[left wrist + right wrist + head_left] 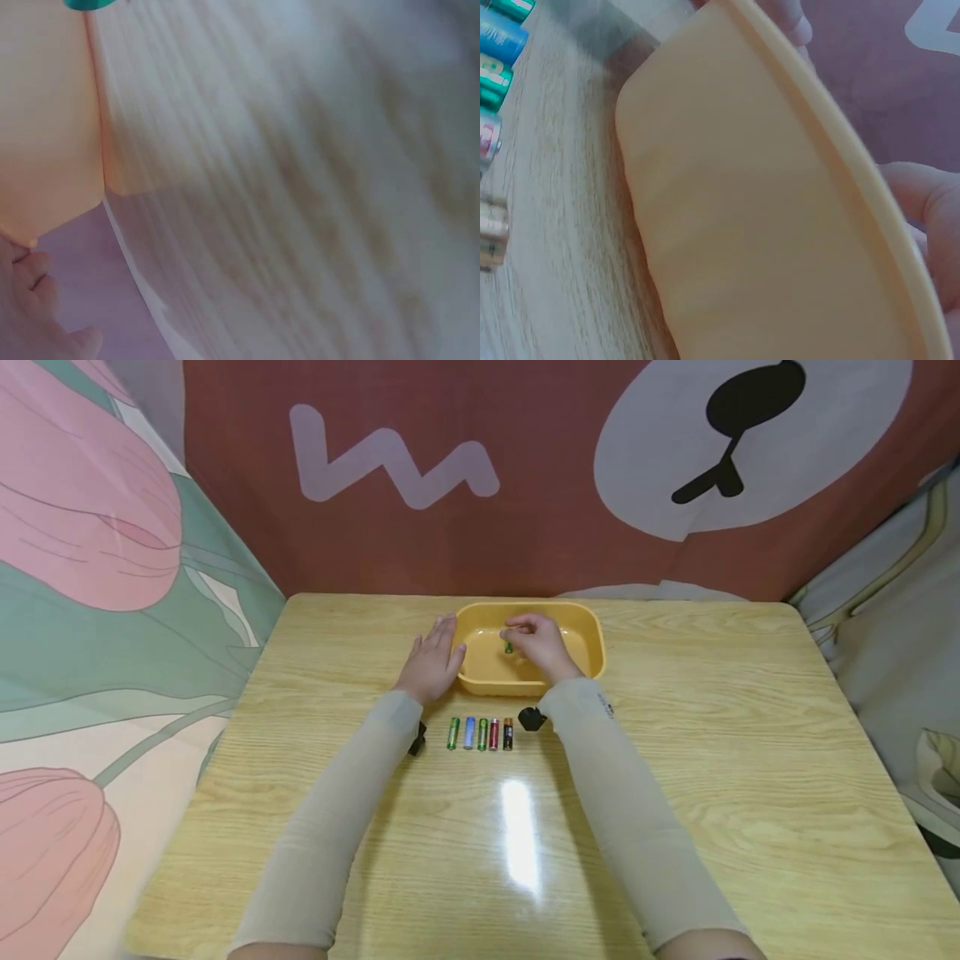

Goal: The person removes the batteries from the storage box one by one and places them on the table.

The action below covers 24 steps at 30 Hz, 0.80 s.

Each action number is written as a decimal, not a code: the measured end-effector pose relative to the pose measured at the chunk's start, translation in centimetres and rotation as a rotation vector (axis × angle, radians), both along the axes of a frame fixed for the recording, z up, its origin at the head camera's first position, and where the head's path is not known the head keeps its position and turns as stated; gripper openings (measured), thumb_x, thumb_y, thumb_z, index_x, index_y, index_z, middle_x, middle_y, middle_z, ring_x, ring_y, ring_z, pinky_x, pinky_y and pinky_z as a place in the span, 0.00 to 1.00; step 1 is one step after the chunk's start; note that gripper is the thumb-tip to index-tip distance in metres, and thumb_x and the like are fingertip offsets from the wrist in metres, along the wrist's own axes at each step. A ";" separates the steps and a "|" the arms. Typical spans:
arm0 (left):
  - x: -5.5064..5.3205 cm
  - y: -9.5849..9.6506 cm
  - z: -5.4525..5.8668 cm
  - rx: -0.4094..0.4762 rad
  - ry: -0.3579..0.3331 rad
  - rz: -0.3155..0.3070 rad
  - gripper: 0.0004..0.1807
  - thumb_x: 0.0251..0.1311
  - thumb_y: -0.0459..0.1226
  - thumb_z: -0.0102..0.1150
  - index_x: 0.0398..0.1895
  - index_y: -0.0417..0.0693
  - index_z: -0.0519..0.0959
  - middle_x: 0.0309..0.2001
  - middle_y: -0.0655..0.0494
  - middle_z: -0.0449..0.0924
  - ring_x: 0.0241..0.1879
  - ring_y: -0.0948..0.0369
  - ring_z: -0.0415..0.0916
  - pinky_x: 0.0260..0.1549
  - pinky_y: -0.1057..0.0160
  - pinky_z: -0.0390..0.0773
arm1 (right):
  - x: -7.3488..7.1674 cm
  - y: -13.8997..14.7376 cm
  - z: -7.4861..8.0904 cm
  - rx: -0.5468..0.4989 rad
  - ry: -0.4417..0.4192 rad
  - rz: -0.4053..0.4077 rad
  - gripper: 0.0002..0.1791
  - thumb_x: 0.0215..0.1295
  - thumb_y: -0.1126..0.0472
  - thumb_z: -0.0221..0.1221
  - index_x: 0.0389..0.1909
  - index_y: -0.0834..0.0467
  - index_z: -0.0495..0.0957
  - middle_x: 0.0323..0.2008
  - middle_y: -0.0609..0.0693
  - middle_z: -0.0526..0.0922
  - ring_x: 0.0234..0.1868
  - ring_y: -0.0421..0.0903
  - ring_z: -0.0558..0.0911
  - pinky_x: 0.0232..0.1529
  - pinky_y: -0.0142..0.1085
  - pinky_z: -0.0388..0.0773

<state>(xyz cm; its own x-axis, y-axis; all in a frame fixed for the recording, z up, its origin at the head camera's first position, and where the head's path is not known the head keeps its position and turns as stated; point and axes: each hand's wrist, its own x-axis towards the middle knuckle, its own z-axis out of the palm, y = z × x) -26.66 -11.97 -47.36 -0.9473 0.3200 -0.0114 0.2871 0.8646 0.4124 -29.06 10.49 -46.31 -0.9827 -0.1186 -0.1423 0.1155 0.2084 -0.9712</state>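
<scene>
A yellow plastic basin [525,688] stands at the back middle of the table. My right hand [546,647] reaches over its front rim and pinches a small green battery [508,648] above the basin's floor. Against the basin's left rim rests my left hand [431,667], its fingers fairly straight. In front of the basin several batteries lie side by side, among them a green one [453,733], a blue one [469,732], a red one [493,734] and a black and orange one [507,733]. The basin's wall [750,180] hides most of the right hand in the right wrist view.
The wooden table [720,760] extends to both sides of the basin. Behind it hangs a reddish-brown printed cloth [540,543], and a floral cloth [82,677] is on the left. Black wrist devices [532,719] sit close to the battery row.
</scene>
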 end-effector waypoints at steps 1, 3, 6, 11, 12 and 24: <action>0.0 0.0 0.0 -0.002 0.002 0.000 0.36 0.81 0.52 0.26 0.83 0.44 0.39 0.83 0.51 0.39 0.81 0.56 0.32 0.77 0.43 0.40 | 0.0 0.0 0.0 0.010 -0.005 -0.001 0.21 0.70 0.59 0.63 0.60 0.64 0.78 0.42 0.53 0.81 0.48 0.60 0.80 0.49 0.47 0.80; 0.0 0.0 0.1 -0.009 0.000 0.004 0.36 0.81 0.52 0.26 0.83 0.44 0.39 0.83 0.52 0.38 0.81 0.57 0.32 0.77 0.44 0.39 | 0.0 0.0 -0.1 0.031 -0.017 -0.010 0.21 0.69 0.59 0.64 0.59 0.63 0.78 0.40 0.53 0.80 0.46 0.58 0.80 0.46 0.45 0.80; 0.1 0.0 0.1 -0.010 -0.004 0.004 0.36 0.81 0.53 0.26 0.83 0.45 0.39 0.83 0.53 0.37 0.81 0.57 0.31 0.77 0.44 0.39 | -0.1 0.0 -0.1 0.089 -0.019 -0.024 0.20 0.68 0.59 0.65 0.57 0.63 0.80 0.36 0.51 0.80 0.41 0.55 0.80 0.40 0.41 0.78; 0.0 0.1 0.0 -0.006 -0.004 0.006 0.36 0.81 0.52 0.26 0.83 0.45 0.39 0.82 0.53 0.37 0.81 0.57 0.31 0.77 0.44 0.39 | -0.6 -0.1 -0.3 0.181 -0.008 -0.018 0.19 0.66 0.60 0.67 0.55 0.62 0.81 0.31 0.51 0.80 0.35 0.52 0.80 0.32 0.36 0.73; 0.0 0.1 0.0 -0.005 -0.001 0.006 0.36 0.81 0.52 0.27 0.83 0.44 0.39 0.83 0.53 0.37 0.81 0.57 0.31 0.77 0.44 0.39 | -0.7 -0.1 -0.3 0.193 -0.009 -0.015 0.19 0.65 0.60 0.67 0.55 0.62 0.80 0.31 0.51 0.80 0.35 0.53 0.80 0.31 0.35 0.73; -0.1 0.1 0.0 0.003 0.004 0.004 0.36 0.81 0.52 0.29 0.83 0.44 0.40 0.82 0.50 0.40 0.81 0.55 0.33 0.77 0.43 0.40 | -2.2 0.0 -0.7 0.302 -0.032 0.025 0.28 0.60 0.65 0.70 0.62 0.61 0.76 0.45 0.60 0.83 0.41 0.52 0.82 0.43 0.41 0.81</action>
<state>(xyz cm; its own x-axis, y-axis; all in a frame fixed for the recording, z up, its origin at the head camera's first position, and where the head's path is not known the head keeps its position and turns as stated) -26.79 -11.92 -47.40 -0.9488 0.3159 -0.0068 0.2850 0.8648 0.4134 -31.27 10.51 -47.03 -0.9746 -0.0903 -0.2051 0.1358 0.4899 -0.8611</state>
